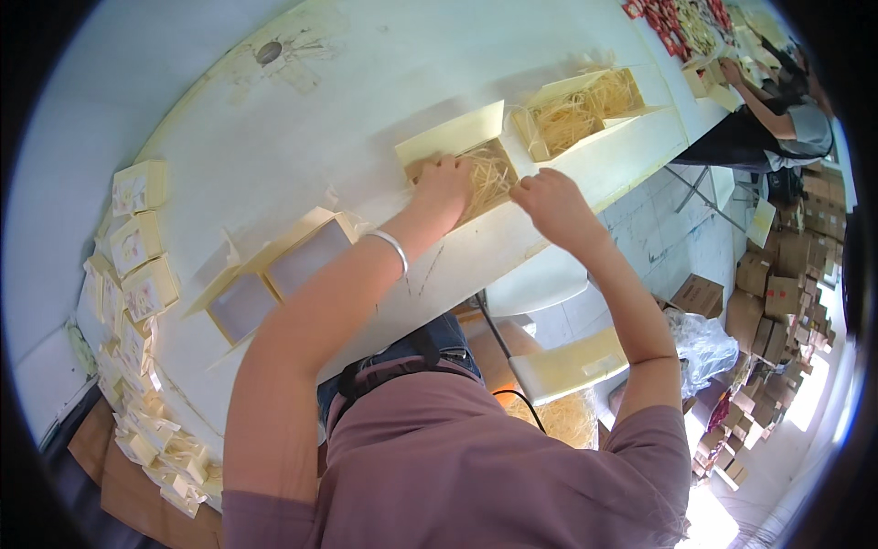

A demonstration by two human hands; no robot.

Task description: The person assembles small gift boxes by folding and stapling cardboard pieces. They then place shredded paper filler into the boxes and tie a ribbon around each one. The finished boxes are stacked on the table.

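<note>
An open cream gift box (451, 131) stands on the table in front of me, its lid folded back. Straw-coloured shredded filler (487, 179) fills its right part. My left hand (445, 189) reaches over the box, curled fingers down against the filler; their tips are hidden. At the box's right front corner is my right hand (553, 206), closed in a pinch beside loose strands; what it holds, if anything, cannot be made out. Just right of it, another open box (564, 89) is full of the same filler. Left of my left forearm lies an open box (272, 274) with two bare compartments.
Closed cream boxes (146, 238) crowd the table's left end. A chair (572, 366) and more shredded filler (553, 421) are below the front edge. At the far right, another person (777, 123) handles a box near red packets (658, 32). Brown cartons (768, 274) are stacked behind.
</note>
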